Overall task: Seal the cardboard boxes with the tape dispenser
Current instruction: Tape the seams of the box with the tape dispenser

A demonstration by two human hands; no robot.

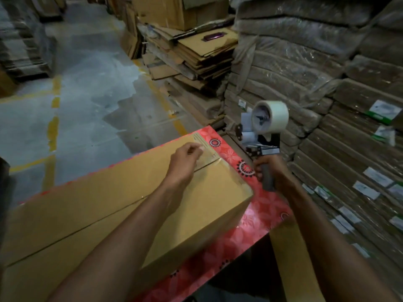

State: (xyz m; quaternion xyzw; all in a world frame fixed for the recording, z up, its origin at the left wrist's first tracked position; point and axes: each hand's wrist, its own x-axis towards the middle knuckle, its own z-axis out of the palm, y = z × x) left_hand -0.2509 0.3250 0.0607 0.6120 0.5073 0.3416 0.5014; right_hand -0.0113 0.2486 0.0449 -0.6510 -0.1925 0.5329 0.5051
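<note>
One box (109, 214), shut, and a dispenser (263, 140) held beside it

One big brown box lies on a red surface (250, 225) with a flower pattern. Its top flaps are closed, so what is inside cannot be seen. A long seam (87, 223) runs down the middle of the top. At the far end of the seam there is a shiny bit of clear tape (214, 159).

Many stacks stand close by. Flat cardboard (196, 53) is piled up behind the surface. Tall wrapped stacks (327, 73) with small white labels fill the right side, very near the dispenser. On the left is a grey floor (87, 83) with yellow lines (53, 131).

The left hand (185, 158) rests on the box top near the far end, just beside the tape. Its fingers (196, 148) are bent with the tips down on the box. It is too blurry to tell if they pinch the tape or only press.

The right hand (272, 171) holds the dispenser up in the air, to the right of the box and apart from it. Its fingers are wrapped tight around the grey handle. A roll (272, 116) of clear tape sits at the top of the dispenser, above the hand.
</note>
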